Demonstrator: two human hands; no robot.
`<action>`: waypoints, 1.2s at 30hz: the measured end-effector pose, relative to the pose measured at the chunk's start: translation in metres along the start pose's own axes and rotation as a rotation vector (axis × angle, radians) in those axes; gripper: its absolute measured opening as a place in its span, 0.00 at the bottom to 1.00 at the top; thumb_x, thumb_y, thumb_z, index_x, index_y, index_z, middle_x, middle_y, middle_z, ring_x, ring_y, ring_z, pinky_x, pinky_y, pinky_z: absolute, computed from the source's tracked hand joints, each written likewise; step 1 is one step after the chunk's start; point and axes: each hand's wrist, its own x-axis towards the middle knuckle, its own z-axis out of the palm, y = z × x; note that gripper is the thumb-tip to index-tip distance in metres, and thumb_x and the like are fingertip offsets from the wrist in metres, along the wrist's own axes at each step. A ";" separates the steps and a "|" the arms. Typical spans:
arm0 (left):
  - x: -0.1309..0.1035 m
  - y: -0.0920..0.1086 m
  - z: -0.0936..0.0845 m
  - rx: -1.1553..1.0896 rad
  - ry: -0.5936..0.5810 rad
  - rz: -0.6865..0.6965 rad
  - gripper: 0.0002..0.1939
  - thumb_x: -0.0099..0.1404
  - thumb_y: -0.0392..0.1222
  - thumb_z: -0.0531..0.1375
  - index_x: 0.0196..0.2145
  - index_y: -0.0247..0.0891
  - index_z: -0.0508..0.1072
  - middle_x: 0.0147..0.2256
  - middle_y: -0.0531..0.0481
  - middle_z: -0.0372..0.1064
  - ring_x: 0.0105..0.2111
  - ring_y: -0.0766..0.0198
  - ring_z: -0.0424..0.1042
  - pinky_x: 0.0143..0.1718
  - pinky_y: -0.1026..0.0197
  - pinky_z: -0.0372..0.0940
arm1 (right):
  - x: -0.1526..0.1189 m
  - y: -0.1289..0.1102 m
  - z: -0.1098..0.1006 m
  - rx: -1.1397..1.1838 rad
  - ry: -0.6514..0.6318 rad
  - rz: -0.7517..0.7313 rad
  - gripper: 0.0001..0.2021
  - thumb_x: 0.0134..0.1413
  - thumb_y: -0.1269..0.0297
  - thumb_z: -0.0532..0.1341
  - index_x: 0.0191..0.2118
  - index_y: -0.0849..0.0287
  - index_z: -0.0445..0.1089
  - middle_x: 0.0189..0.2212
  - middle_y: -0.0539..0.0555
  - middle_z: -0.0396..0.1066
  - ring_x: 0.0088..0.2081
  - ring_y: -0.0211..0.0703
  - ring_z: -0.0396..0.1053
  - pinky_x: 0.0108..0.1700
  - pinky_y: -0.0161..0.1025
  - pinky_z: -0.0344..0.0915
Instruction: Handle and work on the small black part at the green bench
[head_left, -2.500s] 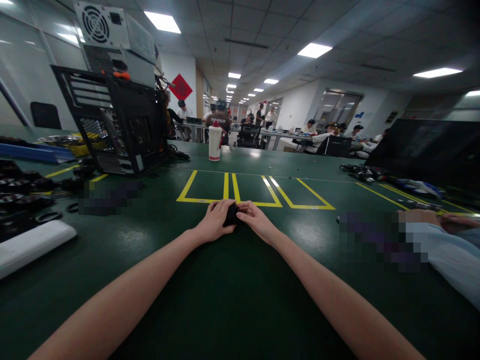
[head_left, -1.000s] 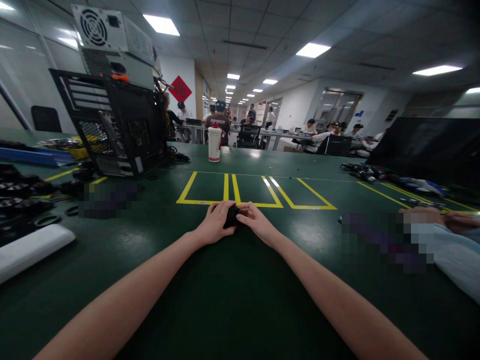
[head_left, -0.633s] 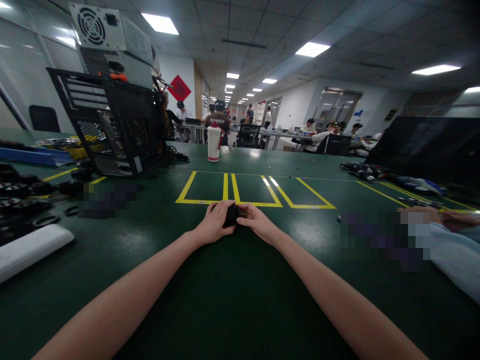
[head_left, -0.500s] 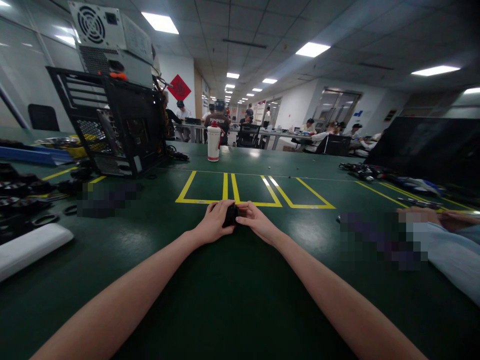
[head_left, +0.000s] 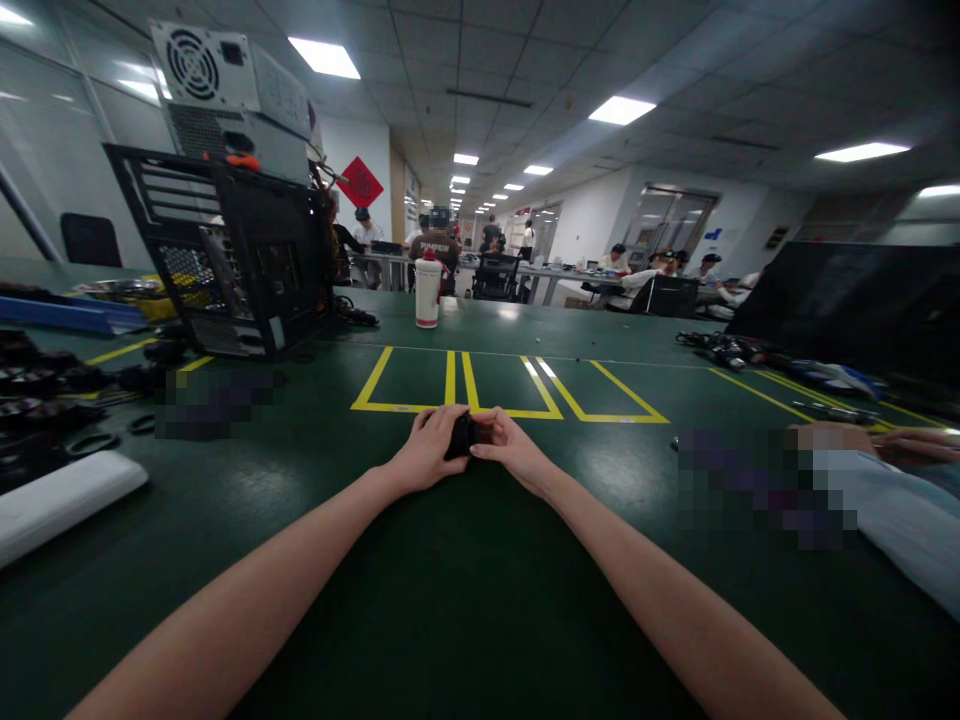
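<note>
A small black object (head_left: 461, 436) rests between both hands at the middle of the green table (head_left: 480, 560), just in front of the yellow tape outlines (head_left: 457, 408). My left hand (head_left: 431, 448) is closed round its left side, fingers over the top and thumb at the near edge. My right hand (head_left: 510, 448) grips its right end between thumb and fingers. The hands partly hide the object, and its exact kind is too small to tell.
A black computer case (head_left: 247, 250) carries metal power units (head_left: 225, 75) at the left. Beyond the tape stands a white cup (head_left: 428, 292). Cables (head_left: 720, 348) and another person's sleeve (head_left: 892, 510) are on the right. A white bar (head_left: 71, 505) lies near left.
The view has tilted slightly, so the scene sits a little lower. Both hands keep their hold on the black object, with the right fingers slightly shifted.
</note>
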 end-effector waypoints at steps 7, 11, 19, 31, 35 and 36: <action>0.000 -0.002 0.002 0.009 0.015 0.000 0.30 0.52 0.39 0.58 0.50 0.40 0.48 0.48 0.45 0.54 0.50 0.55 0.55 0.52 0.48 0.45 | 0.000 0.002 0.000 -0.063 0.087 -0.010 0.13 0.39 0.65 0.62 0.35 0.56 0.63 0.38 0.50 0.65 0.43 0.39 0.62 0.50 0.43 0.55; 0.000 -0.001 0.001 0.003 0.016 -0.002 0.30 0.52 0.39 0.58 0.51 0.40 0.48 0.48 0.45 0.55 0.51 0.55 0.55 0.52 0.48 0.44 | 0.002 0.004 -0.001 -0.064 0.095 0.008 0.16 0.39 0.66 0.62 0.39 0.56 0.63 0.39 0.51 0.65 0.44 0.39 0.61 0.52 0.43 0.53; 0.000 -0.001 0.001 0.000 0.014 -0.003 0.30 0.52 0.39 0.58 0.50 0.41 0.49 0.49 0.45 0.54 0.51 0.55 0.54 0.52 0.48 0.45 | -0.002 0.001 0.001 -0.027 0.049 -0.012 0.15 0.38 0.69 0.63 0.36 0.55 0.62 0.39 0.50 0.65 0.43 0.38 0.63 0.49 0.43 0.56; 0.000 -0.002 0.003 0.021 0.015 0.003 0.31 0.51 0.39 0.58 0.51 0.39 0.48 0.49 0.44 0.54 0.50 0.56 0.54 0.52 0.50 0.44 | 0.001 0.002 0.000 -0.005 0.048 0.035 0.17 0.36 0.72 0.62 0.37 0.57 0.62 0.39 0.50 0.64 0.42 0.38 0.63 0.50 0.42 0.56; 0.000 -0.003 0.003 0.019 0.014 -0.005 0.31 0.51 0.39 0.58 0.51 0.39 0.48 0.49 0.44 0.54 0.50 0.55 0.54 0.52 0.49 0.44 | -0.003 0.000 0.003 -0.012 0.035 0.005 0.17 0.35 0.75 0.62 0.35 0.56 0.60 0.40 0.49 0.63 0.41 0.37 0.64 0.46 0.40 0.58; 0.000 -0.003 0.004 0.017 0.013 -0.006 0.31 0.51 0.39 0.58 0.51 0.39 0.49 0.48 0.44 0.54 0.50 0.55 0.54 0.52 0.49 0.44 | -0.003 0.000 0.003 -0.020 0.041 0.006 0.17 0.36 0.75 0.62 0.35 0.56 0.59 0.39 0.49 0.63 0.41 0.37 0.64 0.46 0.40 0.58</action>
